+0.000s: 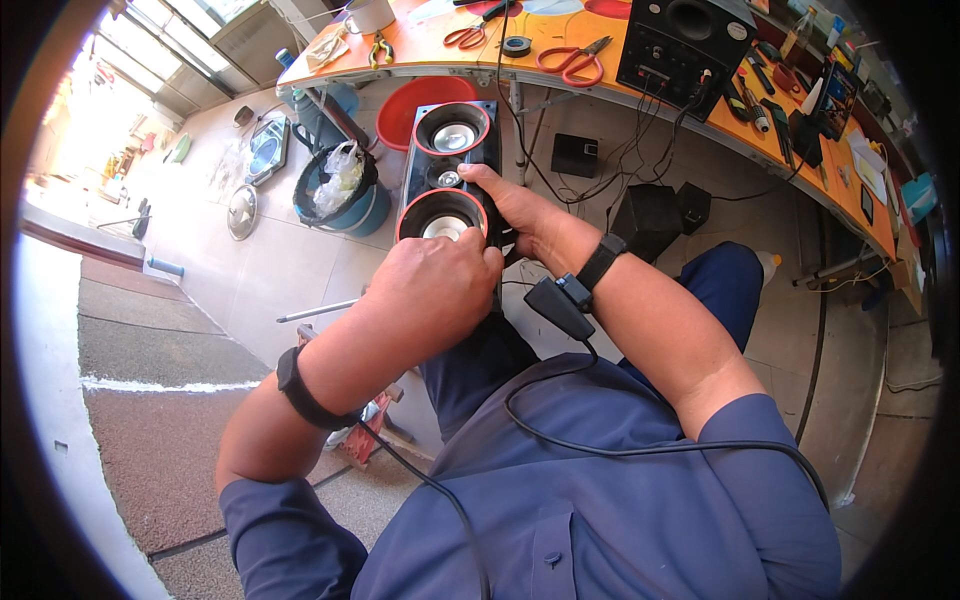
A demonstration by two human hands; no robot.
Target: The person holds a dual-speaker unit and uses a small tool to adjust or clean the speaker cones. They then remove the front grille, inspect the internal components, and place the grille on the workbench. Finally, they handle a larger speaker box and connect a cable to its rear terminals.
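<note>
On the person's side of the counter [418, 50], we see a long, dark speaker box [418, 178] — likely stiff and fairly heavy — with our right hand [518, 210] wrapped on its side, thumb on the face. Our left hand [432, 285] curls at the cone [441, 214] farthest from the counter; whether it pinches anything, we cannot tell. We judge the cones fragile — best gripped by the casing's edges

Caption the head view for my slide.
Bare left hand at the lower red-rimmed round cone of a long black speaker box, bare right hand holding its right side.
</note>
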